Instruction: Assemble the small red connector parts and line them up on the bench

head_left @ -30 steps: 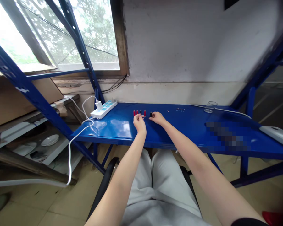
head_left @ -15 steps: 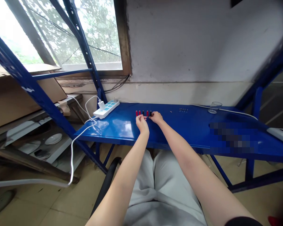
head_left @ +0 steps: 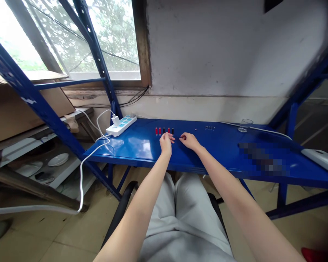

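A clear glass (head_left: 244, 124) stood far right on the blue worktop (head_left: 221, 149), by the wall; whether it held anything could not be told. On a low shelf to the left lay a few white plates (head_left: 58, 159), one of them with something dark on it.

The pegs (head_left: 164, 131), small red and black pieces, stood in a short row near the middle of the worktop, towards its far side. Each seemed to stand upright. The row's long axis ran left to right, in line with the wall behind it.

The left hand (head_left: 166, 143) lay just on the near side of the row, at its right end. Its fingers (head_left: 168, 135) were loosely bent and narrow, with nothing seen in them, their tips just short of the last pegs; whether they touched could not be told. The right hand (head_left: 188, 140) rested to the right of the row, clear of it, knuckles up and fingers curled down to the worktop; whether it pinched anything could not be told.

A white power strip (head_left: 121, 125) lay at the worktop's left end, its cable (head_left: 83, 163) hanging to the floor. A row of tiny dark bits (head_left: 209, 127) sat between the pegs and the glass.
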`<action>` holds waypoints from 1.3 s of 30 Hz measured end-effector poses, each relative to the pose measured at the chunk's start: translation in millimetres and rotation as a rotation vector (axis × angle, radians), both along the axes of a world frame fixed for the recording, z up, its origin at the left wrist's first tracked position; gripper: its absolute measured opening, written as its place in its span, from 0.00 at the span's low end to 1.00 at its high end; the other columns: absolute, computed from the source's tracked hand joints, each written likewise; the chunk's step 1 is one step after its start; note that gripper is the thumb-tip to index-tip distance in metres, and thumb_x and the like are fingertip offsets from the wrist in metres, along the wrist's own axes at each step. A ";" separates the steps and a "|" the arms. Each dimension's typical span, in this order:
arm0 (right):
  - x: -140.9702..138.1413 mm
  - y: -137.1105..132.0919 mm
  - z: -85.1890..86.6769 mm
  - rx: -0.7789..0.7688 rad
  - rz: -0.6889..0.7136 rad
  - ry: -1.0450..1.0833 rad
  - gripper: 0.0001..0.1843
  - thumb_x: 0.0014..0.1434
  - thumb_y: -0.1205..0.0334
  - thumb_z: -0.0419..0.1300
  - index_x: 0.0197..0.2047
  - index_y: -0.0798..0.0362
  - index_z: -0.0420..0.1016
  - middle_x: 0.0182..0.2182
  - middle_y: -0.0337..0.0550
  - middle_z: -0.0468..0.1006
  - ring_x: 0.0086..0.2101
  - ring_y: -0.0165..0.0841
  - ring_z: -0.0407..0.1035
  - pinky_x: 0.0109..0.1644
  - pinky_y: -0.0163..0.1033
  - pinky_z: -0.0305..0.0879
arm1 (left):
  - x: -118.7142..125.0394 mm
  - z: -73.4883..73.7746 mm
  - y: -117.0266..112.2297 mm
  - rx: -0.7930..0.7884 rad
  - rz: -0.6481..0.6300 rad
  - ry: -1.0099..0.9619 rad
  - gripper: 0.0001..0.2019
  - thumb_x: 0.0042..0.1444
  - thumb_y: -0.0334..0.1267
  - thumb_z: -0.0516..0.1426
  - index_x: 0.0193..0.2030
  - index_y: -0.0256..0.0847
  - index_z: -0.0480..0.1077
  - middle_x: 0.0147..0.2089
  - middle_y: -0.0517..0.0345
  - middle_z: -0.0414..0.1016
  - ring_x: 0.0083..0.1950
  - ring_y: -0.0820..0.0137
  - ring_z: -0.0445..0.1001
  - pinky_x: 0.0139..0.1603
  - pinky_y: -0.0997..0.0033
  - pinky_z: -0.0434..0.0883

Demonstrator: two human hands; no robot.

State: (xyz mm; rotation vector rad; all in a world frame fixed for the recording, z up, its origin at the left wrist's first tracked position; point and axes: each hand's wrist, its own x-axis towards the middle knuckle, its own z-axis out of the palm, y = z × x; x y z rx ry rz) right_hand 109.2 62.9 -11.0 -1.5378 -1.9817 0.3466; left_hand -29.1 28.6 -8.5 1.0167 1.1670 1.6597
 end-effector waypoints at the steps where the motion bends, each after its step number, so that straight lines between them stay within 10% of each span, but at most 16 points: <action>1: 5.7 -6.0 -1.3 0.010 0.011 0.044 0.07 0.52 0.62 0.56 0.34 0.54 0.73 0.31 0.45 0.76 0.32 0.33 0.69 0.37 0.36 0.62 | 1.6 -1.3 -0.4 0.008 -0.055 0.056 0.15 0.57 0.44 0.46 0.28 0.37 0.65 0.22 0.59 0.69 0.18 0.79 0.63 0.24 0.77 0.62; 8: 25.4 -28.6 -9.4 0.048 -0.053 0.271 0.10 0.52 0.59 0.53 0.30 0.53 0.74 0.28 0.44 0.77 0.29 0.34 0.69 0.35 0.38 0.63 | 8.5 -12.7 -2.0 0.083 -0.343 0.507 0.12 0.54 0.41 0.52 0.25 0.38 0.69 0.21 0.59 0.71 0.19 0.77 0.65 0.25 0.77 0.63; 32: 22.5 -30.4 -6.6 0.032 -0.042 0.231 0.08 0.52 0.62 0.54 0.28 0.53 0.73 0.28 0.43 0.77 0.29 0.32 0.68 0.36 0.36 0.62 | 8.6 -11.4 -2.3 0.064 -0.331 0.504 0.11 0.54 0.40 0.51 0.25 0.38 0.69 0.22 0.58 0.71 0.20 0.77 0.65 0.26 0.75 0.63; 39: 23.4 -27.7 -11.0 0.052 -0.019 0.202 0.08 0.52 0.62 0.54 0.30 0.53 0.74 0.28 0.42 0.77 0.30 0.32 0.69 0.35 0.35 0.62 | 5.0 -5.4 -4.5 0.082 -0.077 0.358 0.12 0.55 0.42 0.51 0.26 0.38 0.68 0.20 0.61 0.68 0.18 0.78 0.63 0.23 0.77 0.62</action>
